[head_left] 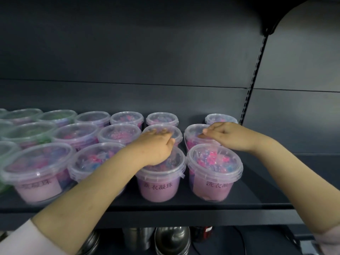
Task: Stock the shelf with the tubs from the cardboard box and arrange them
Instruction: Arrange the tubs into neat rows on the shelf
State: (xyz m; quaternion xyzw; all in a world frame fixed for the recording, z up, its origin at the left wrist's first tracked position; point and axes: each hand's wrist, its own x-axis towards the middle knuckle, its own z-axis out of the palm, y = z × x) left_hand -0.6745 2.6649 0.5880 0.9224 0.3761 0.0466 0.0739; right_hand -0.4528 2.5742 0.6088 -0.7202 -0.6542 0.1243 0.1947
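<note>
Clear-lidded pink tubs filled with pink and blue pods stand in three rows on the dark shelf (pixel 257 203). My left hand (pixel 156 144) reaches over a front-row tub (pixel 160 183) and lies palm down on the lid of a middle-row tub (pixel 176 131), fingers over its far side and thumb at the near rim. My right hand (pixel 228 137) has curled fingers and thumb pinched on the lid of the neighbouring middle-row tub (pixel 193 131), behind the rightmost front tub (pixel 214 173). A single tub (pixel 220 117) stands at the back right. The cardboard box is out of view.
Greenish tubs (pixel 27 131) fill the shelf's left end. Bare shelf lies to the right of the tubs, up to a slotted upright (pixel 252 85). Dark back panel behind. Below the shelf are steel bowls (pixel 171 240) and a black cable (pixel 237 234).
</note>
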